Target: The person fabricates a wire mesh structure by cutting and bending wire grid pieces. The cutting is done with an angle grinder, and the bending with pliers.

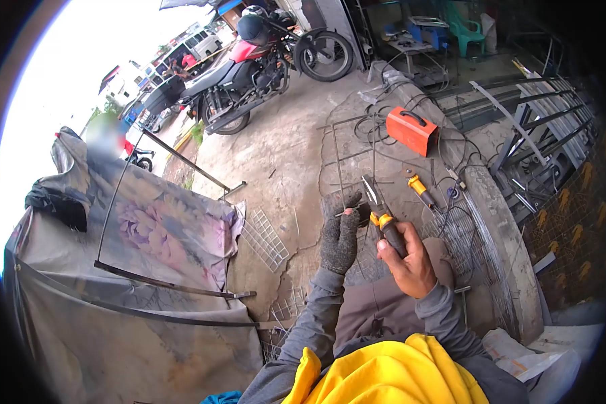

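Observation:
My bare right hand (411,262) is wrapped round a pair of pliers (382,221) with black and yellow handles, their metal jaws pointing up and away from me. Close beside them, my left hand (339,239) wears a dark grey knitted glove. Its fingers are pinched around a short, thin piece of wire (343,213), though the fingertips partly hide it. Both hands are above my lap. A yellow and black power tool (421,191) lies on the ground beyond my right hand. Thin metal rods form a frame (339,158) on the concrete ahead.
An orange metal box with a black handle (411,132) stands among cables. Wire mesh (264,239) lies left, near a draped floral tarp (161,229) and a bar frame (172,158). A motorcycle (249,74) is parked ahead. Metal bars (539,121) are stacked right, beyond a concrete ledge (495,229).

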